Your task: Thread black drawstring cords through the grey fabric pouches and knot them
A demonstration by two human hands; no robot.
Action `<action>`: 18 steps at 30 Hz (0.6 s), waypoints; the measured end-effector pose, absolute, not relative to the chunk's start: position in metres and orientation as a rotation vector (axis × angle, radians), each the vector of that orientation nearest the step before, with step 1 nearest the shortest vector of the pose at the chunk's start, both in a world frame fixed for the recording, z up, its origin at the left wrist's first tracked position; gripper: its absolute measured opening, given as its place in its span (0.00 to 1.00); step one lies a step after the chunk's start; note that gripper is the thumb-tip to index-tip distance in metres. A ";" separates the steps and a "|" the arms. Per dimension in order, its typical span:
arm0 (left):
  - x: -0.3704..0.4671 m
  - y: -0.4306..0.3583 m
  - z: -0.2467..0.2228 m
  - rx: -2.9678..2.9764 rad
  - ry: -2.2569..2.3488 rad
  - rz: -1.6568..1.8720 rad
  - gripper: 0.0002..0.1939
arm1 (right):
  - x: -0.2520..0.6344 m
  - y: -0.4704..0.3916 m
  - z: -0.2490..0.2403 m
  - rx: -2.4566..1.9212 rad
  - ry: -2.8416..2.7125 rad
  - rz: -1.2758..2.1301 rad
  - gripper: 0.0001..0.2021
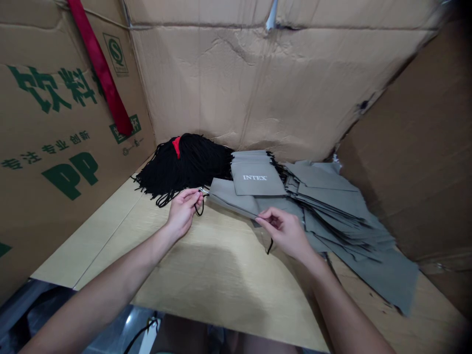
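Note:
My left hand (186,209) is closed in a pinch on a small metal pin (203,191) at the left end of a grey fabric pouch (232,194). A loop of black cord (199,211) hangs just below those fingers. The pin's exact shape is too small to tell. Thumb and forefinger of my right hand (283,228) pinch the pouch's near right edge, so it is stretched between both hands above the table. Another black cord end (270,246) dangles below my right hand. Right behind the held pouch lies a stack of grey pouches (254,169) printed INTEX.
A heap of black cords (195,160) tied with a red strip (176,146) lies at the back left. Many loose grey fabric pieces (342,211) spread over the right side of the wooden table (206,280). Cardboard walls (221,78) enclose it; a red ribbon (103,73) hangs left.

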State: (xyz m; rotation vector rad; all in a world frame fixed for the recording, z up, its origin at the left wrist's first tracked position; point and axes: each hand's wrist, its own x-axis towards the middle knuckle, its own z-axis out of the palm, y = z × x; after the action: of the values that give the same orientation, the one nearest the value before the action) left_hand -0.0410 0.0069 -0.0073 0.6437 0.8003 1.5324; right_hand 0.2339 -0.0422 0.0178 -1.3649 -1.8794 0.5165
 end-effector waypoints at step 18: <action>-0.042 0.012 -0.006 0.715 0.663 1.565 0.08 | 0.233 -0.043 0.021 -1.325 -1.888 0.520 0.11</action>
State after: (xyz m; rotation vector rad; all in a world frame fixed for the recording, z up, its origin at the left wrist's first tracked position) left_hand -0.0418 0.0121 -0.0055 0.7151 0.6631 1.5651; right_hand 0.2328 -0.0434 0.0210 -1.3250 -1.8880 0.5203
